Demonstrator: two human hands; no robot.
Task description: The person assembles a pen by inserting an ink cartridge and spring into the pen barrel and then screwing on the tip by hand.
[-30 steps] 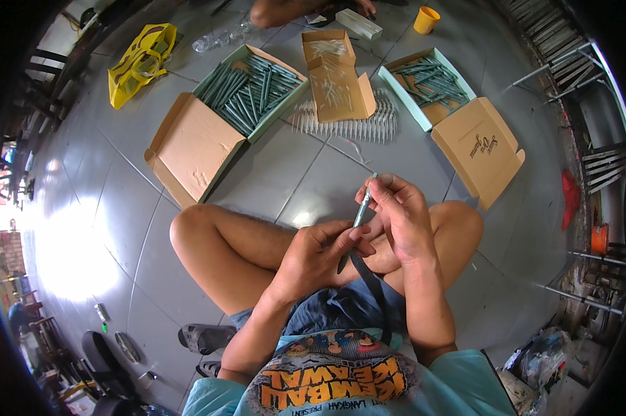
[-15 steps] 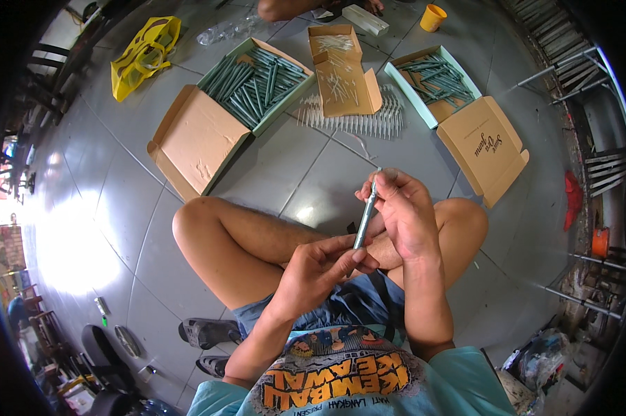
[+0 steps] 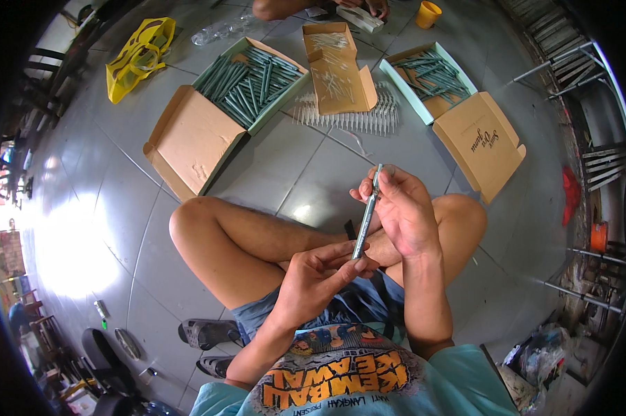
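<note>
A slim grey-green pen [image 3: 366,225] is held slanting between my two hands, above my crossed legs. My left hand [image 3: 316,281] pinches its lower end between thumb and fingers. Around its upper end close the thumb and fingers of my right hand [image 3: 404,211], with the tip poking out past them. Fine print shows along the barrel. More sticks of the same green fill an open box [image 3: 283,104] at the far left. A second open box [image 3: 417,102] at the far right holds a smaller heap of them.
Between the boxes, an open brown carton [image 3: 332,104] with small pale parts lies on a spread of clear pointed pieces [image 3: 389,123]. Farther back are a yellow bag [image 3: 134,66], a yellow cup [image 3: 428,15] and another person's hand [image 3: 379,8]. Sandals [image 3: 207,334] lie at my left.
The pen has turned slightly, so its print shows more plainly. My left fingers sit a little lower. The background has shifted slightly up and left, and the other person's hand has come further into view.
</note>
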